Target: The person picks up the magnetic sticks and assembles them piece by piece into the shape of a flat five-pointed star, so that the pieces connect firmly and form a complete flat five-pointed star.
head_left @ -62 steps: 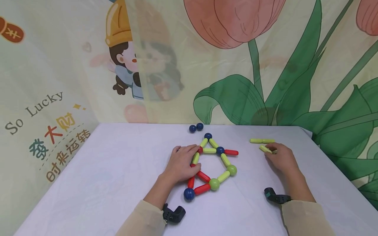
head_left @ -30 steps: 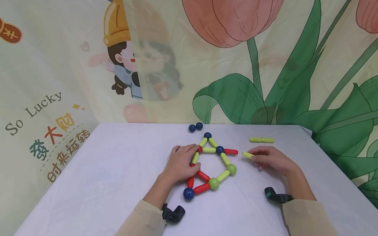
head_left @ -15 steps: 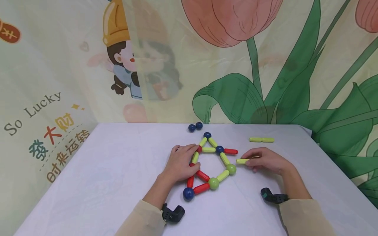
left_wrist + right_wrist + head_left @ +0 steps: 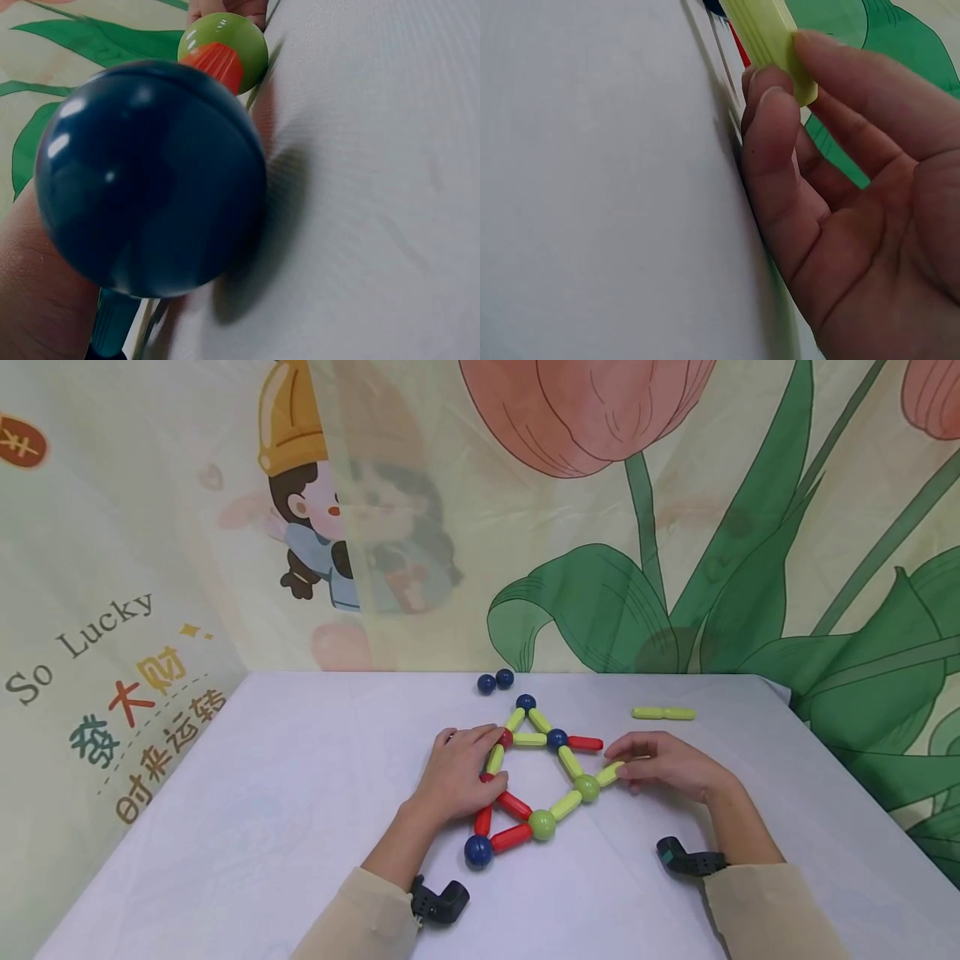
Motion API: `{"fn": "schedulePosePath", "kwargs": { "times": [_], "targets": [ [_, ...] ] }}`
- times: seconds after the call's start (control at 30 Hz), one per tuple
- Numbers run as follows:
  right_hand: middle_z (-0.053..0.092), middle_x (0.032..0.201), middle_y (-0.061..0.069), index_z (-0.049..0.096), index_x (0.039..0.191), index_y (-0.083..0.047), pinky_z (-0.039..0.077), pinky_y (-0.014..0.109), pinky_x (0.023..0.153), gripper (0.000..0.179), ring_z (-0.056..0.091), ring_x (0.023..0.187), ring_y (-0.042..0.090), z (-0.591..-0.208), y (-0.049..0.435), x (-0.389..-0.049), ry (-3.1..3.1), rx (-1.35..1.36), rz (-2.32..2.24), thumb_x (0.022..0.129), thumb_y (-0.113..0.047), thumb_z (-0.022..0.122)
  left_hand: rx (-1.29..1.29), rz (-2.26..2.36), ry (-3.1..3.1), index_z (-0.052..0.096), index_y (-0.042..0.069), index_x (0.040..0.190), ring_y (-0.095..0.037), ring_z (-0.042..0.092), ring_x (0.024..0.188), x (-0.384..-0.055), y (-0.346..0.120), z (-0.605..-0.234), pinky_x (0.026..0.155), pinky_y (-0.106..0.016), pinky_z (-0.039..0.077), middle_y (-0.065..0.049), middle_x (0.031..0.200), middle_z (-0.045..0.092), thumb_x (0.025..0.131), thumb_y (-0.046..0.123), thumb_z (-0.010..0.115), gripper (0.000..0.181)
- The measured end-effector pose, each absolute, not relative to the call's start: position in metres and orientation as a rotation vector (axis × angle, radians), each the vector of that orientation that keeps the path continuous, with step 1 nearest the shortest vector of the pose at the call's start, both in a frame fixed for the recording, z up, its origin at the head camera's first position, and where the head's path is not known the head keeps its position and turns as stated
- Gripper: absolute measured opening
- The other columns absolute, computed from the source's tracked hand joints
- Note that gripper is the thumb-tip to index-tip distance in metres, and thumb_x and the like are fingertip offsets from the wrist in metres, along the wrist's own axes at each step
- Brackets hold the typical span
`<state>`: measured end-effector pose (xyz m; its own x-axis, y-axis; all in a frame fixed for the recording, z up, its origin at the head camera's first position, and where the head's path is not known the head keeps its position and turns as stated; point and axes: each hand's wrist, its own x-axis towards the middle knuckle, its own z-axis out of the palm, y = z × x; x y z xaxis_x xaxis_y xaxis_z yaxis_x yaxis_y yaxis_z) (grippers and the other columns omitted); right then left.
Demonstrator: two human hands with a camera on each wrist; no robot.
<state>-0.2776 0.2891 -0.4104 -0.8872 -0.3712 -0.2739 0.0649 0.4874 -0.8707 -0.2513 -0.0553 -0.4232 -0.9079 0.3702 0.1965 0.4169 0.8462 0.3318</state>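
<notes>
A frame of coloured magnetic rods and balls lies on the white table; one green ball [image 4: 587, 787] forms its right corner. My right hand [image 4: 671, 768] pinches a yellow-green rod [image 4: 769, 41] between thumb and fingers, and the rod's far end meets that green ball. On the frame's left side, my left hand [image 4: 463, 777] holds the structure, fingertips at the upper red ball [image 4: 506, 738] and thumb over the lower red one. Its palm side is hidden from the head view. A large blue ball [image 4: 150, 180] fills much of the left wrist view, with a green ball behind it.
Two loose blue balls [image 4: 495, 681] sit at the table's back edge. Two yellow-green rods [image 4: 663, 713] lie end to end at the back right. A red rod [image 4: 585, 743] sticks out from the frame towards my right hand. A printed cloth hangs behind.
My right hand has picked up the yellow-green rod from the right and carried it left to the frame's right green ball. My left hand has stayed in place.
</notes>
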Motion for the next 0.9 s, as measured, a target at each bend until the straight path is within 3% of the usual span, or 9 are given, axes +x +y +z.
{"fn": "schedulePosePath", "kwargs": {
  "times": [0.47, 0.73, 0.9],
  "targets": [
    [0.064, 0.111, 0.014, 0.061, 0.125, 0.000, 0.061, 0.026, 0.082, 0.039, 0.070, 0.091, 0.021, -0.417, 0.275, -0.284, 2.419, -0.099, -1.446, 0.093, -0.018, 0.076, -0.619, -0.562, -2.902, 0.054, 0.015, 0.151, -0.025, 0.049, 0.145, -0.253, -0.056, -0.425, 0.120, -0.058, 0.032, -0.004, 0.154, 0.055, 0.090, 0.044, 0.061, 0.068],
    [0.066, 0.104, 0.013, 0.060, 0.128, -0.001, 0.058, 0.029, 0.075, 0.037, 0.064, 0.089, 0.024, -0.407, 0.269, -0.284, 2.566, -0.086, -1.412, 0.101, -0.025, 0.065, -0.617, -0.585, -2.895, 0.054, 0.014, 0.150, -0.026, 0.049, 0.144, -0.253, -0.057, -0.426, 0.120, -0.058, 0.031, -0.005, 0.154, 0.055, 0.090, 0.043, 0.061, 0.068],
    [0.064, 0.118, 0.018, 0.059, 0.134, -0.002, 0.057, 0.026, 0.076, 0.038, 0.063, 0.096, 0.027, -0.397, 0.254, -0.288, 2.689, -0.085, -1.426, 0.103, -0.024, 0.061, -0.628, -0.580, -2.885, 0.055, 0.015, 0.150, -0.026, 0.050, 0.143, -0.254, -0.057, -0.427, 0.119, -0.058, 0.033, -0.004, 0.153, 0.056, 0.090, 0.045, 0.060, 0.067]
  ]
}}
